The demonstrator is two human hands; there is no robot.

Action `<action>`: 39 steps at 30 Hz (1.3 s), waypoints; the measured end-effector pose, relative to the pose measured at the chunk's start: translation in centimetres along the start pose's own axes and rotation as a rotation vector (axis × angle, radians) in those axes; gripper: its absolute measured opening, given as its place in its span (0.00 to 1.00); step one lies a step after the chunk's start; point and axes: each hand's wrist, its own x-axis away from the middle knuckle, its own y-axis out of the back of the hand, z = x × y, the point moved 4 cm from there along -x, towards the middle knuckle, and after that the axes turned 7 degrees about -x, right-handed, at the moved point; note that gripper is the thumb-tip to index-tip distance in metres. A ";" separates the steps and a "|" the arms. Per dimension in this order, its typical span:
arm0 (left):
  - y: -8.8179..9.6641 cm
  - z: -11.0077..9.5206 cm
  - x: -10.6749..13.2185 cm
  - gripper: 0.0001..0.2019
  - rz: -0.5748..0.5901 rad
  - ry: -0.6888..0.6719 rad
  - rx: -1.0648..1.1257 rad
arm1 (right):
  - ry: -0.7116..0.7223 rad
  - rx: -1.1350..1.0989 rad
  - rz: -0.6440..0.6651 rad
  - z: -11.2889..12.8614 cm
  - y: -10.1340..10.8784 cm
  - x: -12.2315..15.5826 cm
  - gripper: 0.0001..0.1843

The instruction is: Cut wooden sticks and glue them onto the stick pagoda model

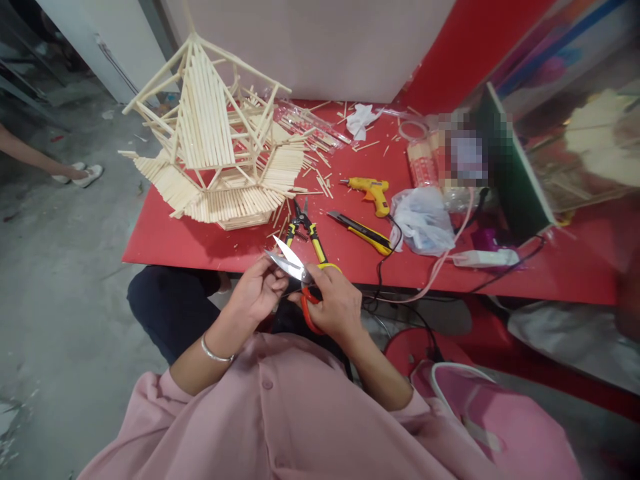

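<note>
My right hand (pixel 336 303) is closed around the red and yellow handles of a pair of scissors (pixel 293 265), whose shiny blades stand apart and point up and left. Beside the blades, my left hand (pixel 257 288) has its fingers curled together; whatever it may hold is too small or hidden to make out. Just beyond the scissors, yellow-and-black hand cutters (pixel 317 243) lie spread on the red table (pixel 175 243). A tiered model building (pixel 207 127) made of thin wooden sticks stands at the back left of the table.
A yellow glue gun (pixel 374 189), a utility knife (pixel 364 231) and a plastic bag (pixel 424 221) lie on the right. Loose wooden sticks (pixel 326 183) are scattered by the model. A green board (pixel 517 163) stands upright further right. Cables hang over the table edge. Another person's foot (pixel 86 176) shows at left.
</note>
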 end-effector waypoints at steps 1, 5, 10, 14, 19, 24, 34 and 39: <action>-0.1 0.0 0.0 0.06 0.001 0.000 -0.009 | -0.002 0.014 0.000 0.0 0.1 -0.1 0.28; -0.2 0.0 0.0 0.10 -0.014 0.000 -0.045 | 0.027 0.012 -0.014 -0.1 0.1 0.0 0.27; 0.0 0.2 0.0 0.10 -0.038 0.035 -0.084 | 0.048 -0.025 -0.008 -0.1 -0.2 0.3 0.25; 0.2 0.2 0.1 0.09 -0.055 0.021 -0.050 | 0.037 -0.030 -0.004 0.0 -0.1 0.2 0.26; 0.1 0.3 0.1 0.08 -0.046 0.025 -0.061 | 0.037 -0.032 0.000 0.0 -0.1 0.3 0.28; -0.4 0.2 0.3 0.05 0.001 -0.036 -0.098 | 0.010 -0.130 0.035 -0.8 -0.1 0.5 0.25; 0.1 -0.6 0.3 0.15 0.010 -0.189 -0.271 | -0.335 0.288 0.112 -6.5 1.8 -3.8 0.26; 0.6 -1.1 1.1 0.15 0.034 -0.292 -0.331 | -0.334 0.269 -0.028 -8.8 4.4 -7.2 0.23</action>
